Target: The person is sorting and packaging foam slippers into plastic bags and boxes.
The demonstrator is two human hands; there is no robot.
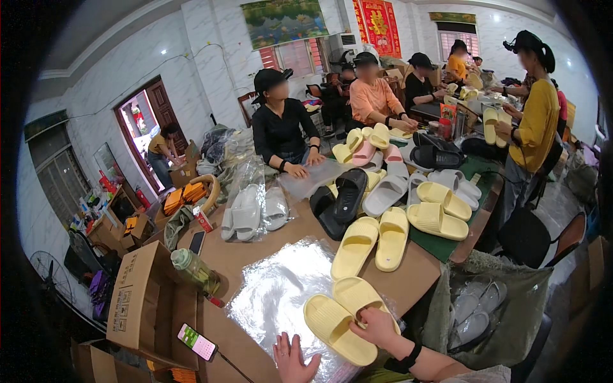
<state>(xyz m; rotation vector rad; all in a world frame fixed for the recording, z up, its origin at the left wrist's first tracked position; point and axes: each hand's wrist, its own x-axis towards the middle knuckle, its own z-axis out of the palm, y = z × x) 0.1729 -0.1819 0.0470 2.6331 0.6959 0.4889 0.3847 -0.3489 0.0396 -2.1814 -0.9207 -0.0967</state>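
A pair of pale yellow slippers (333, 330) lies side by side over the near right part of a stack of clear plastic bags (268, 290). My right hand (375, 327) is closed on the pair, its fingers curled at the inner edges where the two slippers meet. My left hand (295, 359) rests flat on the near edge of the bags, fingers spread, with nothing in it. Just beyond the held pair lie another two yellow slippers (355, 247), apart from my hands.
Yellow, grey, black (350, 194) and pink slippers are heaped beyond. Bagged grey slippers (244, 210) lie far left. A bottle (189, 266), phone (197, 341) and open carton (137, 300) stand left; a sack of bagged slippers (476, 306) is at right. A person in black (287, 127) sits opposite.
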